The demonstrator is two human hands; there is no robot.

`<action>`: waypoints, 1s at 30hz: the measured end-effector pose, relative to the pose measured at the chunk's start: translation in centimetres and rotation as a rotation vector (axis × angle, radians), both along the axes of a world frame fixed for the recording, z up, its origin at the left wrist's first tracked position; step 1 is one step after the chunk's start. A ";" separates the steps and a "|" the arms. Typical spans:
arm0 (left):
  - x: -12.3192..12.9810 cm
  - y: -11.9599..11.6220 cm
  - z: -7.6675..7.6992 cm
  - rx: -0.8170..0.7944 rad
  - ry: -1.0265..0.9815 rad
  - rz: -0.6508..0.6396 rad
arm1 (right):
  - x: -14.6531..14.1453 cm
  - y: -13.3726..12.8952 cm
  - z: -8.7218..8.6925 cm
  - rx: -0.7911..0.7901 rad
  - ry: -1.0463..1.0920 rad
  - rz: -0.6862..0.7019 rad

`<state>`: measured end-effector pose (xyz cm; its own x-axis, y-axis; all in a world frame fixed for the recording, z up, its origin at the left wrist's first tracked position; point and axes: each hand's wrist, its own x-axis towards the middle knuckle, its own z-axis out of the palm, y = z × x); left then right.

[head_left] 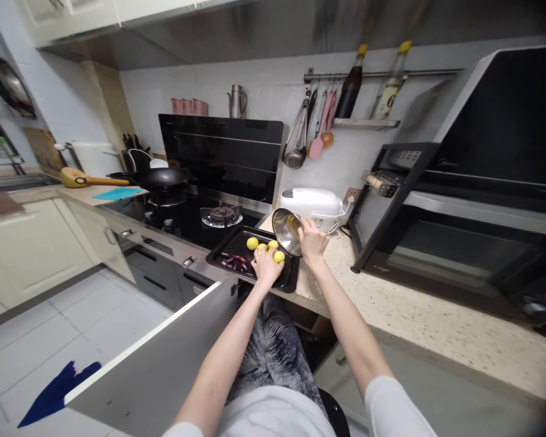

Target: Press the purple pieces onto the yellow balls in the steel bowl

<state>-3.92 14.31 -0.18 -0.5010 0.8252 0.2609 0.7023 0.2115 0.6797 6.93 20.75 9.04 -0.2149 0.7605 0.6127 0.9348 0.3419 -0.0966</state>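
Tilted on its side over the right part of a black baking tray [218, 254], a metal bowl [286, 226] is gripped at its rim by my right hand [313, 243]. My left hand [267, 267] reaches down onto the tray, its fingers curled around yellow lemon-like fruits. One yellow fruit [278, 257] shows at the right of these fingers, and another yellow fruit [252, 243] lies apart at the upper left. Several small, long, dark red pieces [235, 262] are bunched at the tray's front left; their kind is unclear.
Left of the tray is a black gas hob [195, 221] with a wok [164, 180] on it. A white appliance [313, 205] stands behind the bowl. An oven [464, 249] occupies the right of the counter. An open cabinet door [164, 358] juts out below the tray.
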 end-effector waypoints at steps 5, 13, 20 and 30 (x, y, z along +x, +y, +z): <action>0.0 0.0 -0.2 0.029 0.047 -0.010 | 3.0 -1.2 1.1 -0.006 0.155 -0.124; 0.3 -0.3 -0.9 0.138 0.162 -0.150 | 11.5 -5.4 -3.0 -0.189 0.312 -0.478; 0.5 -0.7 -0.9 0.176 0.171 -0.221 | 14.5 -5.8 -5.4 -0.358 0.321 -0.451; 0.6 -1.3 -0.8 0.373 0.120 -0.277 | 14.8 -4.7 -7.0 -0.471 0.349 -0.430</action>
<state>-3.32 12.99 -0.97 -0.2233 0.7627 0.6070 0.7763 -0.2374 0.5840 21.77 16.09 2.09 0.3105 0.9338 0.1779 0.8651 -0.2000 -0.4600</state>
